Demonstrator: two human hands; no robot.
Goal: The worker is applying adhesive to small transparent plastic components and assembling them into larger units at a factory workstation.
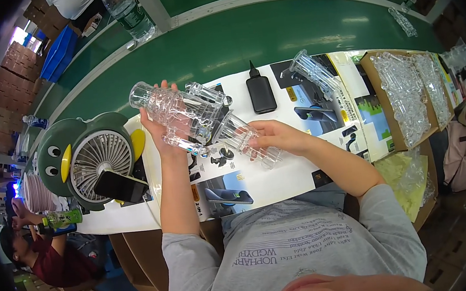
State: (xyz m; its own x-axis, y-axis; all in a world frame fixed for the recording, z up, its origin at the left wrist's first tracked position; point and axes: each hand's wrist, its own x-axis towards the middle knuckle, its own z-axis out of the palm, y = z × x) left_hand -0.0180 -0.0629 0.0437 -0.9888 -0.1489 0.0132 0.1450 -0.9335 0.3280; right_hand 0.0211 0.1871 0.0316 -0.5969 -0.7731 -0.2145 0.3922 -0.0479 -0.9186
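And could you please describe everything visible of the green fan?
The green fan looks like plastic, shaped as a cartoon bird with two eyes and a yellow beak. A round, ribbed white grille fills its body; whether it runs is unclear. It is at the left of the white-topped table, head end toward the picture's left, and a yellow piece sticks out opposite. A phone overlaps the grille; contact is unclear.

Purple capitals and rows of smaller print, upside down, cross the shirt point(305, 251), on the wearer's side of the fingers point(260, 141). Bold lettering marks the near sheet point(279, 188), below and left of the right fingers, and the far sheet point(319, 113), to their right. The bottle label point(65, 218), well left, is illegible.
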